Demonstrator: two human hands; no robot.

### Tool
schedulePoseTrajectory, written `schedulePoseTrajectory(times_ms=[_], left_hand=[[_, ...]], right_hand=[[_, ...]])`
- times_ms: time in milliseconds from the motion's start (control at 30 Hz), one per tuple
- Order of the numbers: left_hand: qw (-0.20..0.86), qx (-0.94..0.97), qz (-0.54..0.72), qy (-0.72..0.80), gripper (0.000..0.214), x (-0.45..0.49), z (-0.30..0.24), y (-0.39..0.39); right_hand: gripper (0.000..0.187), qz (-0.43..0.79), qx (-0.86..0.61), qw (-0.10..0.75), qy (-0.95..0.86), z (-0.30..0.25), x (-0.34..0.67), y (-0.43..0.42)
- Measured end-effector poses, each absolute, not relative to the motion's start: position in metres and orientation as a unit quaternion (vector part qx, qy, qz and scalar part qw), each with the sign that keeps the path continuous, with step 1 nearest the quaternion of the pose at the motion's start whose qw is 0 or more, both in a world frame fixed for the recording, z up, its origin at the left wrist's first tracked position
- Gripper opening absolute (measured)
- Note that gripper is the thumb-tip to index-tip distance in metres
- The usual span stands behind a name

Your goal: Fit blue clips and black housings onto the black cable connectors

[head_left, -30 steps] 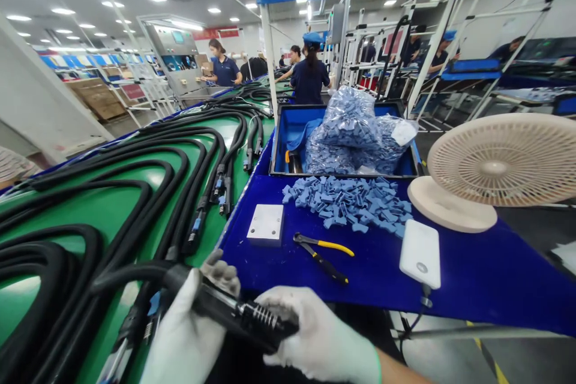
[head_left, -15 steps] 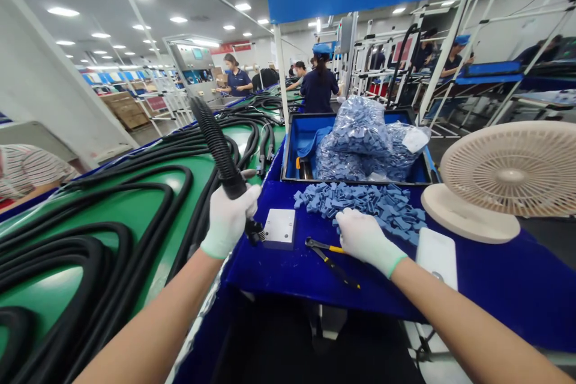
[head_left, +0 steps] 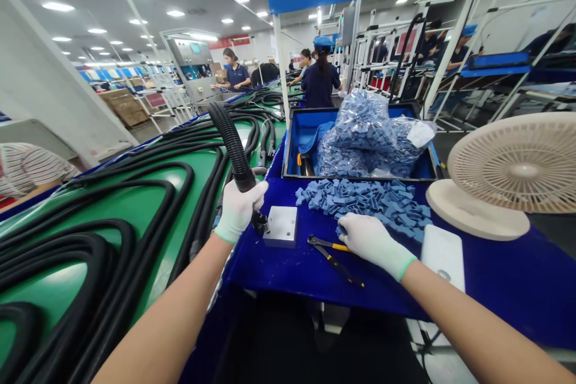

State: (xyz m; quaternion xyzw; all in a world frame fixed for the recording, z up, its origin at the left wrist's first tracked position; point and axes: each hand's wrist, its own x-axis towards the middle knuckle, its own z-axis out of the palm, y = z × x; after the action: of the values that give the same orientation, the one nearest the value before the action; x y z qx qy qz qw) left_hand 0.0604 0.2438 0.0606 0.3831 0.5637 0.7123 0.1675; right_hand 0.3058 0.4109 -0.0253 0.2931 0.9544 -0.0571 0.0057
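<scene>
My left hand (head_left: 237, 209), in a white glove, is wrapped around the end of a black corrugated hose (head_left: 230, 143). The hose rises from my fist, leaning left, and a black fitting with a metal spring (head_left: 261, 222) pokes out below it beside a grey metal block (head_left: 281, 226). At the near edge of a pile of blue plastic pieces (head_left: 369, 201), my gloved right hand (head_left: 371, 241) has its fingers pinched together. One blue piece (head_left: 341, 231) shows at those fingertips. Yellow-and-black pliers (head_left: 333, 258) lie just left of and below this hand.
Behind the pile stands a black-rimmed bin (head_left: 287, 150) with plastic bags (head_left: 362, 126) of blue pieces. A beige fan (head_left: 524, 171) and a white box (head_left: 443, 255) are on the right. Black hoses (head_left: 130, 234) run along the green conveyor (head_left: 148, 216) at left. Co-workers are farther back.
My left hand has shifted slightly right and up, bringing the hose with it. My right hand has drawn back a little to the right, and a blue piece now shows at its fingertips.
</scene>
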Motion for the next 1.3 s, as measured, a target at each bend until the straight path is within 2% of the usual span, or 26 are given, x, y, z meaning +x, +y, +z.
schedulePoseTrajectory(times_ms=[67, 200, 400, 500, 600, 700, 800, 967, 1200, 1300], left_hand=[[0.163, 0.380, 0.712, 0.567, 0.033, 0.058, 0.056, 0.245], [0.154, 0.378, 0.704, 0.582, 0.038, 0.057, 0.045, 0.246], [0.141, 0.383, 0.671, 0.619, 0.042, 0.060, 0.039, 0.245], [0.140, 0.391, 0.660, 0.626, 0.044, 0.059, 0.041, 0.245], [0.140, 0.403, 0.647, 0.632, 0.043, 0.055, 0.041, 0.244], [0.131, 0.414, 0.634, 0.640, 0.039, 0.051, 0.041, 0.244], [0.118, 0.418, 0.630, 0.644, 0.038, 0.047, 0.040, 0.244], [0.123, 0.420, 0.627, 0.644, 0.040, 0.043, 0.037, 0.243], [0.152, 0.429, 0.616, 0.644, 0.028, 0.050, 0.049, 0.241], [0.159, 0.402, 0.617, 0.658, 0.036, 0.041, 0.059, 0.207]], right_hand=[[0.012, -0.072, 0.291, -0.014, 0.954, -0.027, 0.305, 0.409], [0.020, -0.130, 0.288, -0.087, 0.945, -0.019, 0.303, 0.408], [0.032, -0.311, 0.178, -0.164, 0.919, -0.004, 0.279, 0.395], [0.027, -0.378, 0.142, -0.190, 0.895, 0.000, 0.253, 0.380], [0.024, -0.393, 0.119, -0.205, 0.888, 0.005, 0.224, 0.367], [0.021, -0.398, 0.076, -0.201, 0.892, 0.012, 0.200, 0.361], [0.005, -0.403, 0.048, -0.184, 0.895, 0.017, 0.183, 0.360], [0.027, -0.419, 0.037, -0.142, 0.896, 0.015, 0.159, 0.363], [0.033, -0.468, 0.042, -0.089, 0.878, 0.003, 0.160, 0.372], [0.035, -0.475, 0.029, -0.086, 0.875, 0.003, 0.170, 0.372]])
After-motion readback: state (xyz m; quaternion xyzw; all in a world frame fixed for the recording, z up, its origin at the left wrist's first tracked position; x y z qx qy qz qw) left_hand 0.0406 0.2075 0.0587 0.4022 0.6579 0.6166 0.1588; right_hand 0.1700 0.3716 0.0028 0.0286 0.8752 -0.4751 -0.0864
